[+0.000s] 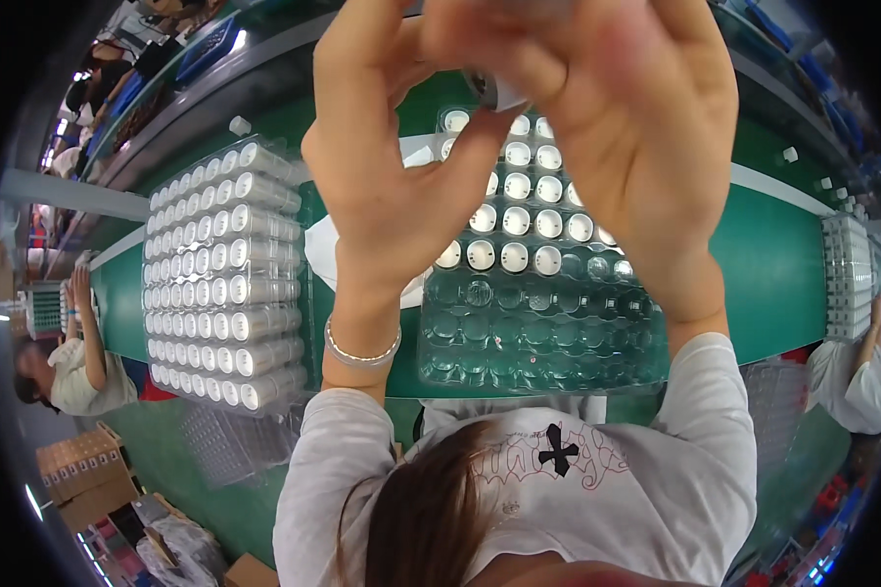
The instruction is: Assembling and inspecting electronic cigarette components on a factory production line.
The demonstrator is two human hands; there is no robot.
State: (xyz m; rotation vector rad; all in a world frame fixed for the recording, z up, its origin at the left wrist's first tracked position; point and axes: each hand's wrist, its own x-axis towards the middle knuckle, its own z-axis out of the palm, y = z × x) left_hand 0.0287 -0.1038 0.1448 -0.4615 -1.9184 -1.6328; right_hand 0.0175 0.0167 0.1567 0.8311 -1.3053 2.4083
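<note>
Both my hands are raised close in front of me, above the green bench, their fingers meeting at the top where they are blurred and partly cut off. Between them is a small white cylinder (507, 95) with a dark, metallic-looking end, mostly hidden by the fingers. My left hand (387, 166), with a bracelet at its wrist, is closed with its thumb against the cylinder. My right hand (646, 137) curls its fingers around the other side. Below lies a clear plastic blister tray (543, 338); white round-topped cylinders (515, 221) fill its far rows, and the near pockets hold none.
To the left rises a tall stack of clear trays (223, 269) packed with white cylinders. A loose white cylinder (240, 125) lies behind it. Another tray stack (845, 279) stands far right. Co-workers sit at either side (83, 372). Cardboard boxes (86, 476) stand lower left.
</note>
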